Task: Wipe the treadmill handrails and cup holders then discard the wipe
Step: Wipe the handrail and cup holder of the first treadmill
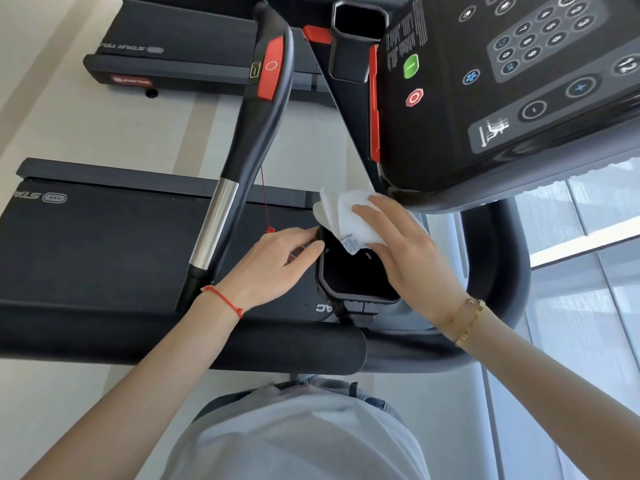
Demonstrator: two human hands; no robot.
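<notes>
At centre frame the right hand [401, 251], fingers fairly straight, presses the white wipe [346, 216] onto the far rim of the near cup holder [349, 275] while the left hand [273, 265] rests loosely curled fingers on its left rim, the console [519, 98] overhanging above and the handrail [249, 133] running up the left.
</notes>
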